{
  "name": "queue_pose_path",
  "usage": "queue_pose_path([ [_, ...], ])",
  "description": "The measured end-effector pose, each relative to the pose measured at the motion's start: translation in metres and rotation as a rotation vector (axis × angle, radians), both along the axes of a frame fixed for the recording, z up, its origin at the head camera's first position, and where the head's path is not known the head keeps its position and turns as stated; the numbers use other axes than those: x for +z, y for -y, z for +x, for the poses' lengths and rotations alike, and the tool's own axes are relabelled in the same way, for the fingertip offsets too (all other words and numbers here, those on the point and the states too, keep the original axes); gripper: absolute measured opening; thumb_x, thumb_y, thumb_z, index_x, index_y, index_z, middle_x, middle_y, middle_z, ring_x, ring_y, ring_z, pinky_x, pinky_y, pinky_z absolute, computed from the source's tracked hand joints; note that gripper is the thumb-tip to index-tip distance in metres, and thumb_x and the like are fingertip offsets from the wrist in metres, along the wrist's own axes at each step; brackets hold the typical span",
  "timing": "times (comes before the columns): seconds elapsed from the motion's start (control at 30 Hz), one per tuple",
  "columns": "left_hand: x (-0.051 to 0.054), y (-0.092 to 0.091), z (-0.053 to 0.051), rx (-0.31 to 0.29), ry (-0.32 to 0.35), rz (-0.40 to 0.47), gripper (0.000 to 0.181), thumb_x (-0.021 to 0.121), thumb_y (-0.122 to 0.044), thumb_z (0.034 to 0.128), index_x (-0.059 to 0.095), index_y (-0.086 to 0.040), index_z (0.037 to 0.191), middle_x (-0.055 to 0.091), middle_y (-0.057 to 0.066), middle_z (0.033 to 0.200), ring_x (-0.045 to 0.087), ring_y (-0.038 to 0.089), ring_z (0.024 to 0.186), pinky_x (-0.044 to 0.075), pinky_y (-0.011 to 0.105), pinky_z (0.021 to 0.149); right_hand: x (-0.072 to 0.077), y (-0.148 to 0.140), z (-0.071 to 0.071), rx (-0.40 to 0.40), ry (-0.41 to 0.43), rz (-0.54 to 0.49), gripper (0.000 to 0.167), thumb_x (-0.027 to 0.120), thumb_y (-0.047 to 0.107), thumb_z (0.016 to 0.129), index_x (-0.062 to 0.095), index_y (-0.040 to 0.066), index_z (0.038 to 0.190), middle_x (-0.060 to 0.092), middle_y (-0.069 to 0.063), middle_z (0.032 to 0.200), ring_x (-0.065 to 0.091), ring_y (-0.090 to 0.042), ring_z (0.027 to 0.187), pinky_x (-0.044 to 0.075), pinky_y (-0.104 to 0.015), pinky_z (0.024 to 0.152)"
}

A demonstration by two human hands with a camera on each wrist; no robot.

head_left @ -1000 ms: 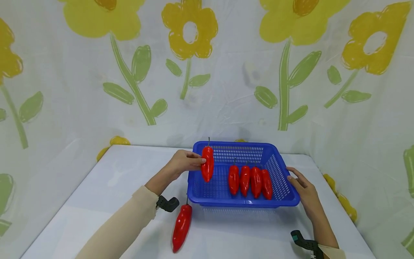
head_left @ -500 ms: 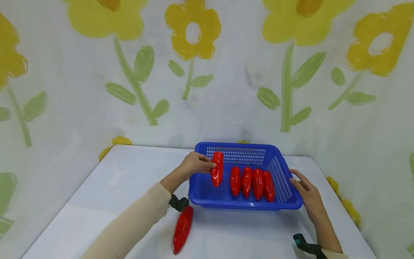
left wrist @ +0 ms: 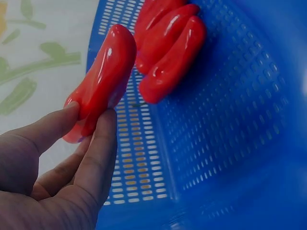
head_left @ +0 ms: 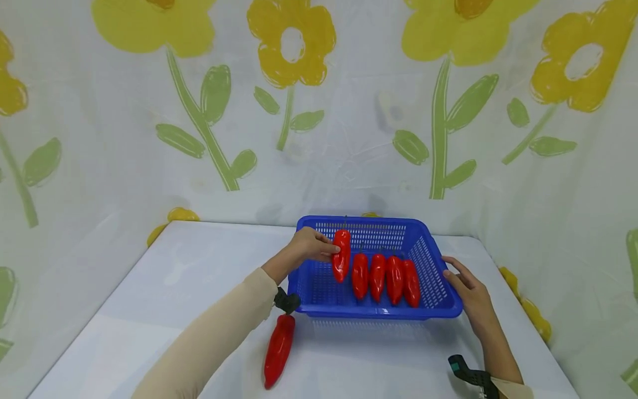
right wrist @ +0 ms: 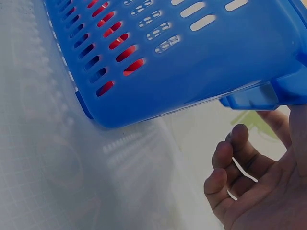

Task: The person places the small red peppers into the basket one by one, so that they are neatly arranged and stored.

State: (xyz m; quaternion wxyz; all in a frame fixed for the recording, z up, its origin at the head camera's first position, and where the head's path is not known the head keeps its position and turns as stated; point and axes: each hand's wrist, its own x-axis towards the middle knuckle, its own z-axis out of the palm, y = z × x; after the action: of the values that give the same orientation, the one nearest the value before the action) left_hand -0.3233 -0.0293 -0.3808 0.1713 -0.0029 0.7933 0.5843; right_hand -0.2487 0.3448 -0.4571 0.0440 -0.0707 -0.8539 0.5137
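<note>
Between thumb and fingertips my left hand [head_left: 311,244] pinches a red chili pepper [head_left: 341,260], which hangs upright over the left part of a blue plastic basket [head_left: 369,313]. The left wrist view shows the grip on one end of this glossy pepper [left wrist: 108,67]. Several more red peppers [head_left: 377,277] lie side by side in the basket, just right of the held one. At the basket's right rim is my right hand [head_left: 468,291], its thumb and index finger gripping the edge. Its other fingers [right wrist: 225,153] curl loosely below the rim, apart from the wall.
One more red pepper [head_left: 279,352] lies on the white table [head_left: 164,293], left of the basket's front corner and close to the left wrist's black camera mount [head_left: 287,300]. A flower-printed cloth [head_left: 349,111] hangs behind the table and at its sides.
My left hand has carried its pepper rightward, from the basket's left rim to beside the row of peppers. The right hand stays at the right rim.
</note>
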Motion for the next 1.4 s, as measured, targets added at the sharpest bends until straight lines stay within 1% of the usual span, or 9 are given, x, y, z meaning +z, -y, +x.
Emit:
queue_pose_path([
  [0.17, -0.004, -0.006, -0.005, 0.005, 0.019, -0.009, 0.025, 0.080, -0.007, 0.0847, 0.071, 0.009, 0.103, 0.072, 0.016, 0.092, 0.075, 0.028, 0.082, 0.060, 0.038, 0.081, 0.000, 0.000, 0.000, -0.002, -0.001, -0.014, 0.062, 0.052, 0.057, 0.099, 0.042, 0.029, 0.153, 0.059, -0.018, 0.119, 0.062, -0.018, 0.092, 0.055, -0.021, 0.075],
  [0.27, -0.003, -0.009, -0.005, 0.007, 0.035, -0.011, 0.025, 0.080, -0.005, 0.0843, 0.071, 0.010, 0.102, 0.072, 0.018, 0.092, 0.075, 0.029, 0.083, 0.060, 0.038, 0.078, 0.000, 0.000, 0.000, -0.005, 0.002, -0.010, 0.063, 0.052, 0.058, 0.098, 0.042, 0.028, 0.153, 0.059, -0.018, 0.120, 0.062, -0.018, 0.091, 0.055, -0.021, 0.074],
  [0.4, -0.004, -0.013, -0.008, 0.019, 0.051, -0.021, 0.024, 0.080, -0.001, 0.0836, 0.070, 0.012, 0.101, 0.072, 0.021, 0.094, 0.074, 0.032, 0.087, 0.058, 0.044, 0.084, 0.002, -0.001, 0.000, -0.005, 0.006, -0.006, 0.064, 0.051, 0.057, 0.099, 0.040, 0.027, 0.154, 0.058, -0.019, 0.121, 0.062, -0.017, 0.091, 0.055, -0.021, 0.073],
  [0.5, -0.009, -0.016, -0.011, 0.030, 0.059, -0.046, 0.023, 0.079, 0.001, 0.0836, 0.070, 0.013, 0.101, 0.072, 0.022, 0.094, 0.074, 0.033, 0.089, 0.056, 0.047, 0.088, 0.004, 0.000, 0.000, -0.004, 0.010, -0.011, 0.064, 0.051, 0.057, 0.099, 0.039, 0.027, 0.155, 0.058, -0.020, 0.122, 0.062, -0.018, 0.091, 0.055, -0.021, 0.073],
  [0.77, -0.015, -0.026, -0.016, 0.029, 0.067, -0.118, 0.026, 0.078, 0.002, 0.0835, 0.070, 0.014, 0.104, 0.071, 0.021, 0.091, 0.074, 0.034, 0.087, 0.058, 0.046, 0.086, 0.006, -0.001, 0.000, -0.012, -0.008, 0.002, 0.064, 0.052, 0.056, 0.099, 0.041, 0.025, 0.154, 0.059, -0.019, 0.117, 0.061, -0.019, 0.090, 0.054, -0.021, 0.072],
  [0.83, -0.016, -0.029, -0.018, 0.041, 0.094, -0.136, 0.028, 0.079, 0.003, 0.0826, 0.068, 0.015, 0.106, 0.071, 0.023, 0.091, 0.073, 0.036, 0.087, 0.057, 0.046, 0.087, 0.005, -0.002, 0.000, -0.012, -0.006, -0.009, 0.064, 0.053, 0.056, 0.099, 0.041, 0.025, 0.154, 0.059, -0.019, 0.117, 0.061, -0.019, 0.089, 0.055, -0.021, 0.073],
  [1.07, -0.023, -0.036, -0.028, 0.096, 0.249, -0.163, 0.036, 0.076, 0.007, 0.0839, 0.059, 0.017, 0.114, 0.070, 0.030, 0.100, 0.071, 0.040, 0.095, 0.057, 0.048, 0.088, 0.002, 0.000, 0.001, -0.011, 0.033, -0.030, 0.064, 0.052, 0.057, 0.099, 0.040, 0.027, 0.154, 0.057, -0.020, 0.121, 0.062, -0.021, 0.094, 0.055, -0.021, 0.075],
  [1.27, -0.026, -0.037, -0.028, 0.086, 0.257, -0.189, 0.055, 0.079, 0.007, 0.0812, 0.049, 0.012, 0.127, 0.069, 0.027, 0.094, 0.072, 0.037, 0.087, 0.060, 0.044, 0.079, 0.002, 0.001, 0.001, -0.010, 0.026, -0.022, 0.065, 0.052, 0.057, 0.098, 0.040, 0.026, 0.154, 0.057, -0.021, 0.123, 0.061, -0.025, 0.097, 0.054, -0.020, 0.075],
  [1.4, -0.023, -0.035, -0.026, 0.068, 0.268, -0.163, 0.060, 0.077, 0.009, 0.0818, 0.044, 0.013, 0.132, 0.068, 0.031, 0.102, 0.071, 0.040, 0.092, 0.060, 0.045, 0.079, 0.002, 0.002, 0.000, -0.015, 0.024, -0.015, 0.066, 0.052, 0.059, 0.098, 0.040, 0.026, 0.154, 0.057, -0.021, 0.123, 0.060, -0.027, 0.099, 0.054, -0.019, 0.076],
])
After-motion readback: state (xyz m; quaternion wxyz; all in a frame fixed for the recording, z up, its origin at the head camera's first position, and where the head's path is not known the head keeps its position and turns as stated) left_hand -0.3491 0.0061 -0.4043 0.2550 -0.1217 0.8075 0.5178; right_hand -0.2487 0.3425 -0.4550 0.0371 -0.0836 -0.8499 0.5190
